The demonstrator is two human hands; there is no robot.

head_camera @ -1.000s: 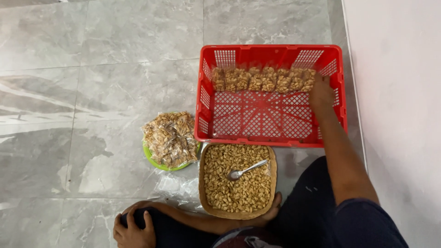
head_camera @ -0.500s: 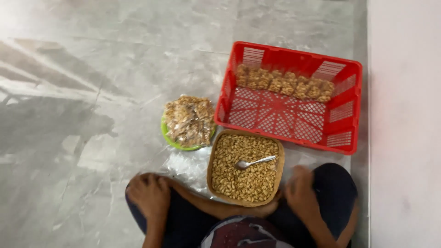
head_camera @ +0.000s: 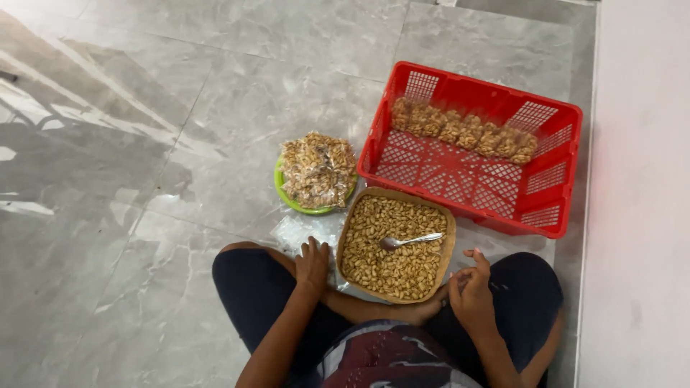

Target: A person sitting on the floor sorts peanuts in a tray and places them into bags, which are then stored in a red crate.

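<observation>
A person sits cross-legged on a grey marbled floor [head_camera: 144, 215], seen from above, with the knees at the bottom centre of the frame. The left hand [head_camera: 313, 264] lies just left of centre in the lower half, fingers loosely spread and pointing up the frame, its fingertips resting on a pile of clear plastic bags [head_camera: 302, 231] on the floor; it grips nothing that can be made out. The right hand [head_camera: 471, 286] hangs lower right of centre above the right knee, fingers curled with thumb and fingertips drawn near each other; whether they pinch anything cannot be told. Between the two hands sits a shallow woven tray [head_camera: 447, 248] filled with pale brown nuts [head_camera: 395, 251], and a metal spoon [head_camera: 410, 241] lies on top of them, bowl to the left and handle pointing right. Just above the left hand, touching the edge of the bags, a green plate [head_camera: 284, 190] is heaped with small filled packets [head_camera: 318, 169]. To the right of the plate, in the upper right of the frame, stands a red plastic crate [head_camera: 560, 208] with mesh walls; a row of filled packets [head_camera: 463, 129] lines its far side, and the rest of its bottom shows bare. A pale wall [head_camera: 640, 179] runs down the right edge.
</observation>
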